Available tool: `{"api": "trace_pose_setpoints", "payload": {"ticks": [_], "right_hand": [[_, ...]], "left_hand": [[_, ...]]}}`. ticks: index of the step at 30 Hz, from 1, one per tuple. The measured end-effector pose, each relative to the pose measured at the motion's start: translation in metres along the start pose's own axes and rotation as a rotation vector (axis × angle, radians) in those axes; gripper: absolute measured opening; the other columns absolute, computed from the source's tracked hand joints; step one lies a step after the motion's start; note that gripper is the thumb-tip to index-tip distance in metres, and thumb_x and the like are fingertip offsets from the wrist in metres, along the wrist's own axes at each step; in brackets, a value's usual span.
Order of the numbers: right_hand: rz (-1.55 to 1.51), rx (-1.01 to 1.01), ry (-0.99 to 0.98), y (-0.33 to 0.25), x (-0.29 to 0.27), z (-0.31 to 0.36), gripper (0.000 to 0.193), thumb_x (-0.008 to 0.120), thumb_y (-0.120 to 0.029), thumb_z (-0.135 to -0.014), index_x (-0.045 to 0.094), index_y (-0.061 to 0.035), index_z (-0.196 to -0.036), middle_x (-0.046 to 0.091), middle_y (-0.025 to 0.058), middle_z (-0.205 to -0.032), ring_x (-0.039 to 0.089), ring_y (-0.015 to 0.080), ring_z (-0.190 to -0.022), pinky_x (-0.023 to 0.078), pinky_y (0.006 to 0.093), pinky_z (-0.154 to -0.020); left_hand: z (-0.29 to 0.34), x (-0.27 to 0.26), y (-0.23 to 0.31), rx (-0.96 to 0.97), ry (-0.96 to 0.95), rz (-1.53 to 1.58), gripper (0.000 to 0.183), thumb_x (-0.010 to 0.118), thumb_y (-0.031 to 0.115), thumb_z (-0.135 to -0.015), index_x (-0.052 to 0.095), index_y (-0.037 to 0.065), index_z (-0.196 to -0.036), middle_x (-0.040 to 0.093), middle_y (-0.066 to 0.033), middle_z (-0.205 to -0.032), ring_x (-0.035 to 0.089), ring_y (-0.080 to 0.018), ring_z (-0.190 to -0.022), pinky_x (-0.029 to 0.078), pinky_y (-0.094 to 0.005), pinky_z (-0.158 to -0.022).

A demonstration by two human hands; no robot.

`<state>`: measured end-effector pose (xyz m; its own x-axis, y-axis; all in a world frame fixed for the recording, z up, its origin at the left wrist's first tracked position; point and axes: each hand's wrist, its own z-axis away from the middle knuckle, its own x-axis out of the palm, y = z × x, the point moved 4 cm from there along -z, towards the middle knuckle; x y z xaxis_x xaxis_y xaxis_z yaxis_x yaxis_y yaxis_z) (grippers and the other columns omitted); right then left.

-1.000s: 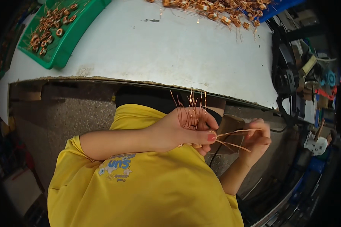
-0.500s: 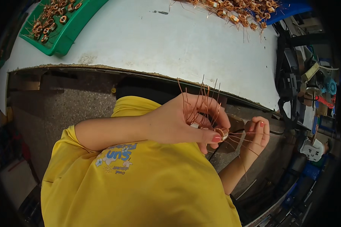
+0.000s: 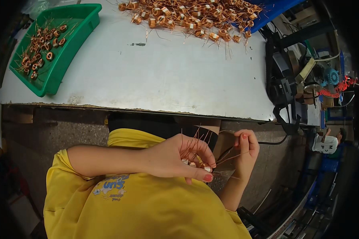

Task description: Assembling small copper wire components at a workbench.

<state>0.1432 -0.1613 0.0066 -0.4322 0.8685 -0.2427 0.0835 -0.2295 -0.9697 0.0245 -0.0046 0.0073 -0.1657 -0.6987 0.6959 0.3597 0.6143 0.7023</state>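
My left hand is closed round several small copper-wire coils, held above my lap in front of the yellow shirt. One coil, with a white band, sits between the thumb and fingertips. Thin wire ends stick up from the other coils inside the palm. To the right, my right hand is raised with its fingers curled in a pinch. Long wire leads run from the front coil toward it, and it seems to grip one; the exact contact is too fine to see.
Across the white table lies a heap of copper coils beside a blue bin. A green tray of coils stands at the left. A black device with cables occupies the right end. Another person is far right.
The view has shifted, so more of the table, heap and tray shows. Both hands appear lower and further left in the picture. My left hand still holds the coils.
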Motion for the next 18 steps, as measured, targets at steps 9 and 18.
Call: {"api": "trace_pose_setpoints", "payload": {"ticks": [9,18], "right_hand": [[-0.022,0.030,-0.070,0.003,0.001,-0.004,0.015,0.045,-0.008,-0.090,0.059,-0.0016,-0.086,0.052,0.0014,-0.070,0.043,0.0073,-0.063,0.034,0.0174,-0.057],[-0.055,0.044,-0.113,-0.005,0.008,-0.008,0.014,0.047,-0.007,-0.089,0.059,-0.0015,-0.086,0.053,0.0016,-0.071,0.044,0.0078,-0.064,0.035,0.0175,-0.058]], "left_hand": [[-0.001,-0.013,0.029,0.156,0.157,-0.048,0.013,0.066,-0.004,-0.074,0.058,0.003,-0.082,0.062,-0.0070,-0.082,0.057,-0.0098,-0.069,0.050,-0.0196,-0.059],[-0.017,-0.062,0.080,0.329,0.431,-0.645,0.010,0.063,-0.002,-0.076,0.058,0.006,-0.078,0.062,-0.0076,-0.087,0.060,-0.0150,-0.084,0.047,-0.0277,-0.081]]}}
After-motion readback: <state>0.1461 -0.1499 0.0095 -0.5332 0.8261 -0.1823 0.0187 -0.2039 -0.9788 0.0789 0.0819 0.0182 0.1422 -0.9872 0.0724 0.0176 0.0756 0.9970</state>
